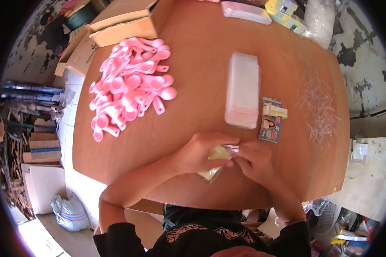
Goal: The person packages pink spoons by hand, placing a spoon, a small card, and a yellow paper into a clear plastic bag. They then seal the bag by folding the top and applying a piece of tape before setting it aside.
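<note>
Near the front edge of the table, my left hand (198, 154) is closed around a pale yellow packet (211, 173) that looks wrapped in transparent plastic. My right hand (256, 162) pinches the packet's upper right end, where shiny plastic (231, 148) shows between the two hands. The fingers hide much of the packet, so its contents cannot be made out. Just beyond my right hand lies a small stack of blue printed cards (270, 128) with a pale folded strip (275, 111) across it. A stack of transparent plastic bags (242, 90) lies farther back.
Pink plastic scoops (133, 85) are heaped on the table's left side, in front of a cardboard box (124, 30). Thin transparent strips (319, 111) lie scattered at the right. More packs (246, 13) and a bubble-wrap roll (319, 21) stand at the back.
</note>
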The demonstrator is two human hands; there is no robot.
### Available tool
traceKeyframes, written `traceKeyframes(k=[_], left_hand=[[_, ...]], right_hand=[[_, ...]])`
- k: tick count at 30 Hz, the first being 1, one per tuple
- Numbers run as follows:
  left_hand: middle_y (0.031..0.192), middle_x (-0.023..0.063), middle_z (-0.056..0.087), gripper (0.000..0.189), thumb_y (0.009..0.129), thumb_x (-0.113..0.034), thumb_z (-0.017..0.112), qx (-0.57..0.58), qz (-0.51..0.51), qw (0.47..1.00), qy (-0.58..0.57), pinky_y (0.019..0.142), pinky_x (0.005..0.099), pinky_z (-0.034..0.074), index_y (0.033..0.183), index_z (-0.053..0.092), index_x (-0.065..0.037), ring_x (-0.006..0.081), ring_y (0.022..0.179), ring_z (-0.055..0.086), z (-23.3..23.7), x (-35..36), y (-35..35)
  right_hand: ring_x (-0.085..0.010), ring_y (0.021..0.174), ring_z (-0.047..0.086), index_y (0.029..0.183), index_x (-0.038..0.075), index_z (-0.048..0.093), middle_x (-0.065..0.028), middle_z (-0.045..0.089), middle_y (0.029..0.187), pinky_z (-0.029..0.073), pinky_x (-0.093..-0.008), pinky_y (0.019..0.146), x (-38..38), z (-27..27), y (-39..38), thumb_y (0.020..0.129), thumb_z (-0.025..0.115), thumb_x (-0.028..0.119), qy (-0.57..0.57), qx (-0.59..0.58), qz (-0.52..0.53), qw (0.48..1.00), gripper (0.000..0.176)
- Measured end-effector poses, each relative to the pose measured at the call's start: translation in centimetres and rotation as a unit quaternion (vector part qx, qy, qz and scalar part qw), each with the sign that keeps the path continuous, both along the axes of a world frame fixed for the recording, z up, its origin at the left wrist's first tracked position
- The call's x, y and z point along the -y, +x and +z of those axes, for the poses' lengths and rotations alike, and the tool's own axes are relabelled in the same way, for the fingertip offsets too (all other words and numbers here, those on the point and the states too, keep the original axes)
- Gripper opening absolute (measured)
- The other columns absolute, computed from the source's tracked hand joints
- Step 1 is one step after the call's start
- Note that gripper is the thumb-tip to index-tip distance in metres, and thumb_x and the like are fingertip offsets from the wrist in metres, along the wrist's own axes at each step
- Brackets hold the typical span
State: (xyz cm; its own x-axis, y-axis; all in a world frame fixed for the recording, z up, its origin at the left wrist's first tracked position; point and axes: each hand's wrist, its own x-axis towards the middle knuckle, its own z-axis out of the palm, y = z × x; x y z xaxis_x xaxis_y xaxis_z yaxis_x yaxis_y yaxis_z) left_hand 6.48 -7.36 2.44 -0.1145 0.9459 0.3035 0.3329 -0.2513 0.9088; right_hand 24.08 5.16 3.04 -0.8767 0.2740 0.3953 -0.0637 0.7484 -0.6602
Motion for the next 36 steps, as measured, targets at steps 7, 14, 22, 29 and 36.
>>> traceKeyframes(k=[7, 14, 22, 29, 36], left_hand=[[0.104, 0.0157, 0.070, 0.037, 0.075, -0.005, 0.076, 0.044, 0.021, 0.998, 0.032, 0.083, 0.0354, 0.053, 0.110, 0.066, -0.003, 0.0259, 0.094, 0.069, -0.8, -0.3, -0.4], [0.106, 0.0161, 0.070, 0.037, 0.075, -0.002, 0.076, 0.035, 0.026, 0.984, 0.172, 0.086, 0.0331, 0.052, 0.111, 0.066, 0.000, 0.0221, 0.093, 0.067, -1.7, -0.5, -0.3], [0.114, 0.0172, 0.066, 0.040, 0.076, -0.007, 0.076, 0.025, 0.019, 0.998, 0.060, 0.094, 0.0383, 0.049, 0.114, 0.063, -0.001, 0.0302, 0.107, 0.063, -2.8, -0.7, -0.4], [0.105, 0.0116, 0.070, 0.035, 0.079, -0.007, 0.074, 0.046, -0.015, 0.998, 0.029, 0.090, 0.0347, 0.051, 0.112, 0.065, -0.001, 0.0222, 0.098, 0.067, -2.1, -0.2, -0.7], [0.102, 0.0061, 0.068, 0.034, 0.083, -0.005, 0.072, 0.206, -0.011, 0.978, 0.042, 0.089, 0.0256, 0.048, 0.115, 0.063, 0.002, 0.0108, 0.097, 0.061, -2.8, -1.5, -1.2]], right_hand=[[-0.0206, 0.079, 0.063, 0.099, 0.003, 0.066, -0.0099, 0.066, 0.092, 0.050, -0.0330, 0.069, 3.4, 2.9, -3.3, 0.084, 0.067, 0.002, -0.081, -0.203, -0.180, 0.959, 0.015], [-0.0310, 0.095, 0.066, 0.100, 0.002, 0.066, -0.0172, 0.068, 0.100, 0.051, -0.0380, 0.082, 3.8, 8.2, -19.1, 0.083, 0.067, 0.011, 0.157, 0.005, 0.032, 0.987, 0.020], [-0.0307, 0.085, 0.067, 0.092, 0.000, 0.068, -0.0225, 0.067, 0.093, 0.052, -0.0413, 0.073, 1.6, 3.8, -34.4, 0.072, 0.077, 0.016, 0.247, 0.184, 0.074, 0.949, 0.027], [-0.0363, 0.081, 0.068, 0.082, 0.002, 0.070, -0.0229, 0.068, 0.087, 0.053, -0.0446, 0.071, 1.0, 6.2, -31.6, 0.070, 0.067, 0.007, 0.317, 0.146, 0.015, 0.937, 0.014], [-0.0149, 0.080, 0.063, 0.130, 0.004, 0.047, -0.0105, 0.065, 0.101, 0.051, -0.0269, 0.068, 0.4, 11.9, -13.9, 0.077, 0.059, -0.005, -0.032, -0.167, 0.003, 0.985, 0.055]])
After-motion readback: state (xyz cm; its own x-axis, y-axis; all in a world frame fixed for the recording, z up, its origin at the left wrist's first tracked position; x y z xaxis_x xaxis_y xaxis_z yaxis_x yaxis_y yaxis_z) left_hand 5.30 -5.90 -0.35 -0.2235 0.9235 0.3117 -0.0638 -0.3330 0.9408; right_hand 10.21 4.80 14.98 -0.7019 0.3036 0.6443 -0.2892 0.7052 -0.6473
